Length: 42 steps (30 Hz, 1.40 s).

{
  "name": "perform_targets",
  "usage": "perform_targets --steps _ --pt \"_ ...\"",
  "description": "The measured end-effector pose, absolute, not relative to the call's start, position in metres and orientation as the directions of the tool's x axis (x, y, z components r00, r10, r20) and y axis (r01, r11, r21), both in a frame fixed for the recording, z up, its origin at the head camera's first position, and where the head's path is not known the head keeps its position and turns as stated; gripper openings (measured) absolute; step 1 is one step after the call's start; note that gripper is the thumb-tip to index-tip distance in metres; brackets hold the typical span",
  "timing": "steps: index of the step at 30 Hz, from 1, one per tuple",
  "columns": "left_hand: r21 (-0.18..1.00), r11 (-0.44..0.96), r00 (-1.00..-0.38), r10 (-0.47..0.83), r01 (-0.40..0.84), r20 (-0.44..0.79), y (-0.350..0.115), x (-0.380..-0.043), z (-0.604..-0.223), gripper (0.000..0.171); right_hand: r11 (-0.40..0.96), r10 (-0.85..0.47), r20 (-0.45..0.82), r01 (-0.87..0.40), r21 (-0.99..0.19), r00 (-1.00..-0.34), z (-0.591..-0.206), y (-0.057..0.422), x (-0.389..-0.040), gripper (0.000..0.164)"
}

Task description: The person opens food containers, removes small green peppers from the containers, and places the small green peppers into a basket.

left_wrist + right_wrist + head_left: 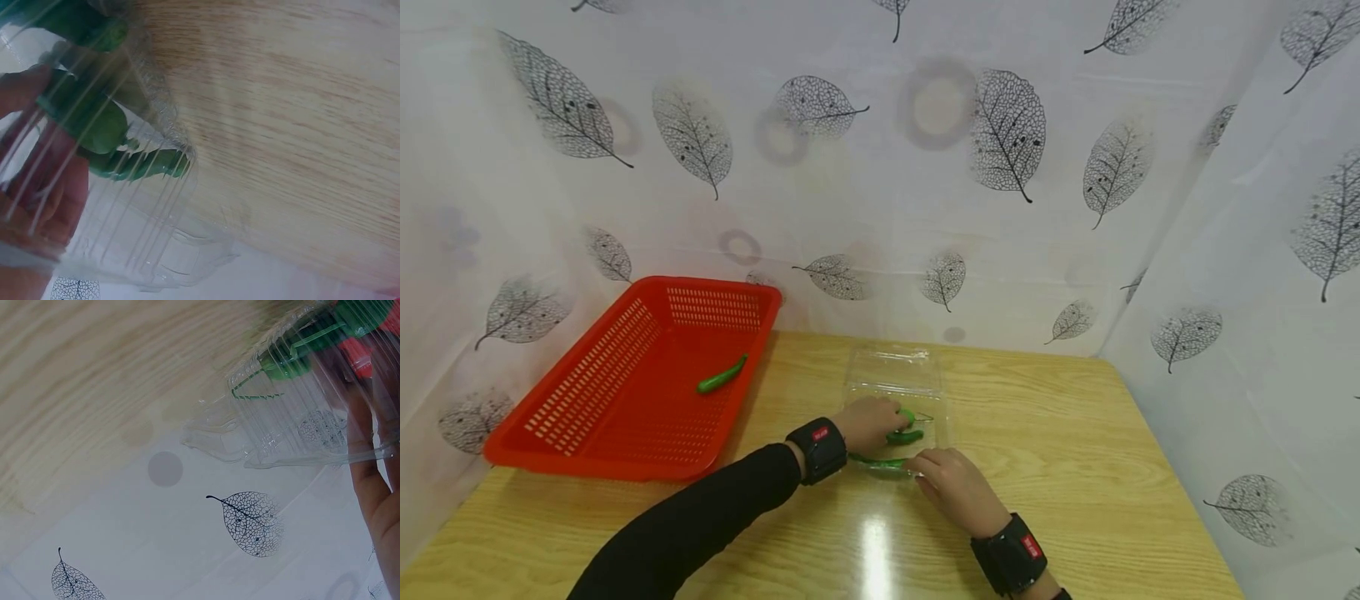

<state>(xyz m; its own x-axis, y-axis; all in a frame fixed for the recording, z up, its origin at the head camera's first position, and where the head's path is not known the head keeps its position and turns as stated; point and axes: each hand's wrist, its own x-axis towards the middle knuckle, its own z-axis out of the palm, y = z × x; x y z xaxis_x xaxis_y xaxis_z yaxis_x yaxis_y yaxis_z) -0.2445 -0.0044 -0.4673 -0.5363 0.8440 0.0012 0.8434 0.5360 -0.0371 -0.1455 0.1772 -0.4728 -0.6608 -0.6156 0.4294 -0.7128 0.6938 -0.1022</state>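
Note:
A clear plastic clamshell box [942, 429] lies on the table with its lid [891, 367] folded back toward the wall. My left hand [871, 423] reaches into it from the left and pinches a green chili pepper [103, 128] between thumb and fingers, seen through the ribbed wall. Just in front of that hand lies a shorter green pepper [905, 437], and a long one [880, 464] runs along the near side. My right hand [958, 492] holds the box at its near right corner, fingers bent over the rim [365, 459].
To the left stands a red perforated basket [595, 462] with one green pepper [722, 377] inside. The wooden table [1037, 433] meets a white leaf-print curtain [880, 208] at the back and right.

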Motion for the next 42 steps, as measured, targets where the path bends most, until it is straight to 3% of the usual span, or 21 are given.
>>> perform_targets --steps 11,17,42 --pt "-0.032 0.506 -0.506 0.862 0.862 0.013 -0.004 -0.245 -0.476 0.008 0.691 -0.615 0.431 -0.714 -0.109 -0.660 -0.474 0.177 -0.145 0.029" --pt "-0.005 0.524 -0.524 0.851 0.852 -0.033 -0.003 -0.243 -0.474 0.002 0.691 -0.617 0.434 -0.716 -0.101 -0.657 -0.474 0.177 -0.145 0.029" --pt "0.015 0.517 -0.511 0.850 0.856 -0.127 0.000 -0.237 -0.468 0.020 0.698 -0.616 0.415 -0.708 -0.106 -0.669 -0.472 0.178 -0.144 0.030"
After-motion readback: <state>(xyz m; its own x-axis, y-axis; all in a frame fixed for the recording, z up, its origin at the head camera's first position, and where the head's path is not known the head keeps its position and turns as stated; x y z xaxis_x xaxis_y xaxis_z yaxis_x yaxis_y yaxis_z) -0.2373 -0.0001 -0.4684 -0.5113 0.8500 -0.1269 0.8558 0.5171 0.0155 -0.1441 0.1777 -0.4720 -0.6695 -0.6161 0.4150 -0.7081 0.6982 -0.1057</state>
